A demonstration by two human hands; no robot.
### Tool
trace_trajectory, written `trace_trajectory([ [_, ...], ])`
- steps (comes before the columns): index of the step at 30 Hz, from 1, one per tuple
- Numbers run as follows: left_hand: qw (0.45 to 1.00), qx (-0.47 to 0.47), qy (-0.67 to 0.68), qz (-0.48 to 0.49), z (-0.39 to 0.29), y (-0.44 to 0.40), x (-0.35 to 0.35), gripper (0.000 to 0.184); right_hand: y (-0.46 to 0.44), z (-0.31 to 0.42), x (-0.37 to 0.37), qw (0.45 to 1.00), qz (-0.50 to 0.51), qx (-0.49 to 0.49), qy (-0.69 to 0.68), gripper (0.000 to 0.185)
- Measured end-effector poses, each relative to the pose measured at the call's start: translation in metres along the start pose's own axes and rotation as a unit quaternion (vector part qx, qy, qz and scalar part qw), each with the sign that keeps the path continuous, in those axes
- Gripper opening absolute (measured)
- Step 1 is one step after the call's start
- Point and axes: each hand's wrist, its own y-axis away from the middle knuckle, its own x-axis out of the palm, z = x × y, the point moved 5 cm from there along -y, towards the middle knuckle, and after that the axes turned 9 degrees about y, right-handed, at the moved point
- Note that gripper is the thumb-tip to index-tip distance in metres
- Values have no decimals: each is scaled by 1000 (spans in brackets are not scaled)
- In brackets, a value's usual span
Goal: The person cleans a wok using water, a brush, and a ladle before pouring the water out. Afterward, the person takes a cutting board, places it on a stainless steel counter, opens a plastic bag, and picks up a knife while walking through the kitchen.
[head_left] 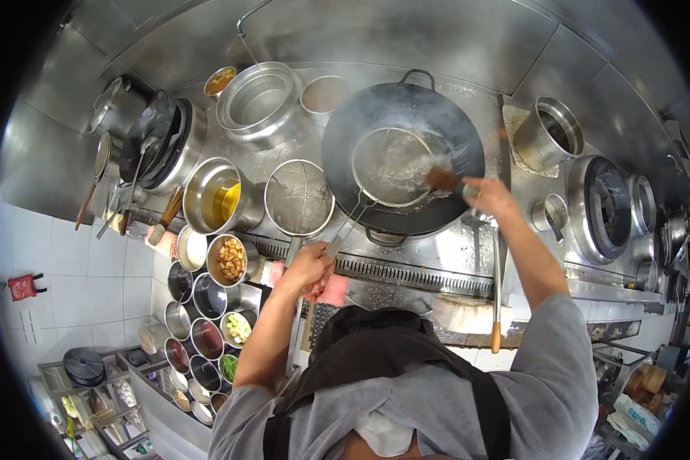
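A large black wok holds steaming, bubbling liquid. My left hand is closed round the handle of a round strainer, whose mesh basket rests in the wok. My right hand, fingers closed, grips a brush with brown bristles at the wok's right side, its tip near the strainer's right edge. A second strainer lies left of the wok, close above my left hand. A pink cloth is beside my left hand.
A pot of yellow oil and a lidless steel pot stand left. Several ingredient containers fill the lower left. A tall steel pot stands right. A long wooden-handled tool lies across the front edge.
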Motion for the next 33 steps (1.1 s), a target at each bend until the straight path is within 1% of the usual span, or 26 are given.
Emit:
trace_trajectory([
  [1,999,1,44,6,-2,8,2,10,-2,-1,-21,994,-80,-35,60,43],
  [2,999,2,43,9,1,9,-2,10,-7,-5,-30,994,-81,-32,60,43],
  [4,991,-20,121,57,10,11,-6,9,-15,-11,-50,986,-166,-6,13,43],
  [6,991,-24,122,54,6,11,-1,8,-25,1,-51,983,-183,-2,-7,44],
  [7,989,-54,117,68,6,6,4,9,-30,9,-50,979,-200,4,-29,44],
  [8,987,-83,111,84,5,1,10,9,-44,15,-37,982,-183,16,-38,45],
  [9,990,-76,83,83,-5,-1,18,10,-59,23,-19,985,-166,28,-48,47],
  [10,990,-78,82,83,-6,-7,23,10,-68,40,-2,992,-124,20,-8,47],
  [12,990,-65,80,100,-9,-18,28,10,-71,71,40,992,-105,22,-65,45],
  [13,994,-61,56,72,-12,-16,29,10,-56,89,39,992,-91,9,-86,46],
  [14,994,-64,59,70,-6,-17,30,10,-41,93,38,992,-87,7,-86,46],
  [15,998,-29,49,22,-1,-21,25,10,-28,97,38,990,-68,-33,-119,47],
  [16,999,9,39,-25,1,-24,19,11,-21,98,38,985,-52,-74,-150,47],
  [17,999,32,-6,-33,-1,-27,9,13,-19,86,37,985,-52,-74,-148,47],
  [19,999,35,-10,-36,-3,-19,-3,13,-11,52,36,985,-21,-114,-131,47],
  [20,998,37,-15,-40,-3,-15,-8,12,-13,35,22,994,-41,-96,-32,44],
  [22,998,48,-9,-33,-1,-1,-13,12,-17,12,-14,997,-57,-30,35,43],
  [23,999,44,4,-27,-5,9,-11,12,-25,0,-21,994,-100,-22,46,43],
  [24,999,40,17,-22,-9,19,-9,12,-28,0,-26,994,-100,-19,45,43],
  [26,1000,23,5,-13,-10,21,-5,12,-32,4,-44,983,-184,-9,-2,43],
  [27,999,-7,28,23,-5,16,1,11,-41,10,-38,980,-199,-17,-18,44],
  [28,996,-37,50,59,-1,13,9,12,-53,17,-21,986,-163,3,-46,45],
  [29,994,-57,80,49,-4,9,18,11,-64,28,-3,989,-126,24,-75,45],
  [30,994,-58,78,48,-9,3,24,11,-65,53,6,992,-127,-10,-20,36],
  [31,997,-51,47,43,-15,-4,28,11,-60,76,19,990,-134,-20,-30,36],
  [33,1000,-15,-20,11,-15,-21,28,10,-40,114,36,992,-96,-76,-32,39],
])
